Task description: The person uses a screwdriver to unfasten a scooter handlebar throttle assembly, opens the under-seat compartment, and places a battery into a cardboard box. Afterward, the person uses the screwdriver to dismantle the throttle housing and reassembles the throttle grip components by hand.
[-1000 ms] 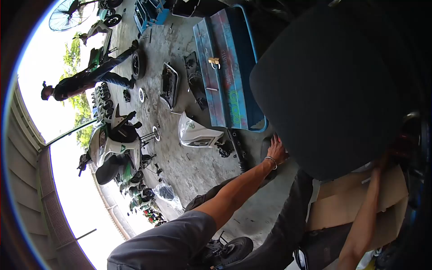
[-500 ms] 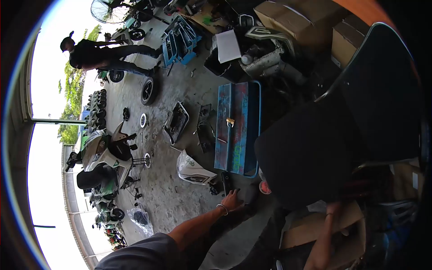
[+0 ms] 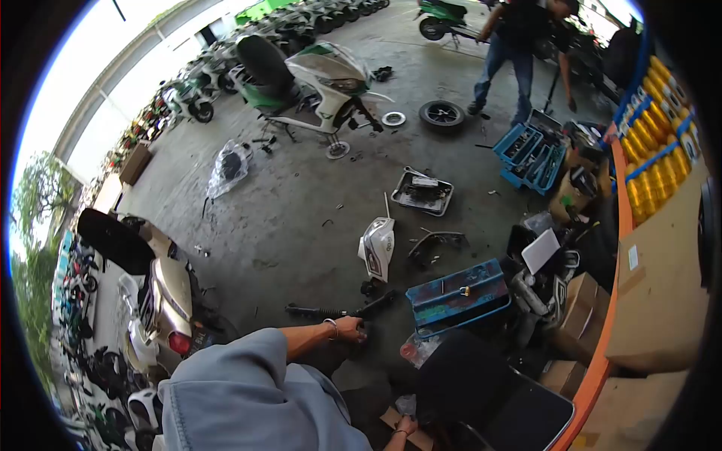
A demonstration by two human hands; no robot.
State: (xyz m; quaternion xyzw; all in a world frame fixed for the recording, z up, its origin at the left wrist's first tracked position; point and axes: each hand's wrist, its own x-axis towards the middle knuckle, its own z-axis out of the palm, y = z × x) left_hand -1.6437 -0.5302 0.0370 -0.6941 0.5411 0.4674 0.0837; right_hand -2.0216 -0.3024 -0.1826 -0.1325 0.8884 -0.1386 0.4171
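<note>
My left hand, a bracelet at its wrist, reaches forward low over the floor with its fingers curled. Whatever may be in it is dark and hard to make out. Just beyond it on the floor lie a black shock absorber and another dark, elongated part. Low in the view, my right hand is at an opened cardboard box, beside a piece of clear plastic. Its fingers are too small and partly hidden to read.
A blue toolbox and black chair stand to the right. Ahead lie a white fairing and parts tray. Scooters are parked left and ahead. A person bends near an open blue toolbox.
My view has turned and levelled, so the floor and scooters now appear more upright. My left hand stays low by the dark parts, with its fingers now curled. The other person now bends forward.
</note>
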